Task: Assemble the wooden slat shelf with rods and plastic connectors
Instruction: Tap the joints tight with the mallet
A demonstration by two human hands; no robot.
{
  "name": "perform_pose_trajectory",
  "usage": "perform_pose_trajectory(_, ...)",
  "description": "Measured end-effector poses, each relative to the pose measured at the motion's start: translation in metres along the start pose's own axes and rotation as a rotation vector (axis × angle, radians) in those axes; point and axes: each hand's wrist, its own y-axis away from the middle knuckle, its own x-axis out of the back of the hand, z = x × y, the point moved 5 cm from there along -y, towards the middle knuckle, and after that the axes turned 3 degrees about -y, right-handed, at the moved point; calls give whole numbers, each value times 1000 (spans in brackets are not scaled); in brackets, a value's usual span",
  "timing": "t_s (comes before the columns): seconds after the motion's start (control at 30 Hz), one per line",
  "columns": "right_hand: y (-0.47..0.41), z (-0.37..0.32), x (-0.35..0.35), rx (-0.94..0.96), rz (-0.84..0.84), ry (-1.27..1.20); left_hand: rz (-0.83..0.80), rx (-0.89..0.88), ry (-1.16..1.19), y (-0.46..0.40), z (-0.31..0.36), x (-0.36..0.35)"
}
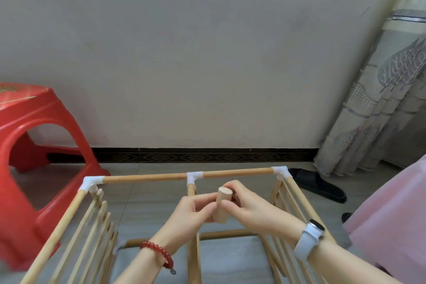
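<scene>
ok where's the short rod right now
Head view, centre: the short rod is gripped by both hands, left and right, just below the middle white connector.

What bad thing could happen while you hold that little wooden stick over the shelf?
1. The short rod is only pinched by the left hand and right hand, so it might slip and fall into the frame.
2. Leaning on the top rod could maybe pop the white connector loose.

1 head view, close above hands (pixel 230 205), facing wall (pixel 184 53).
</scene>
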Motion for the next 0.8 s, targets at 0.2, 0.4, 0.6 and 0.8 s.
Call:
perform_pose_trajectory(0.2,13,-36,-24,-6,-57,-115,60,51,81,42,2,18)
perform_pose_trajectory(0.4,31,-62,-42,-38,-83,-210,217,184,411,72,5,22)
perform_pose_trajectory(0.6,57,-64,-57,-34,-33,-44,292,315,714,103,16,16)
perform_pose_trajectory(0.8,83,-78,-62,2,4,264,364,311,633,126,17,15)
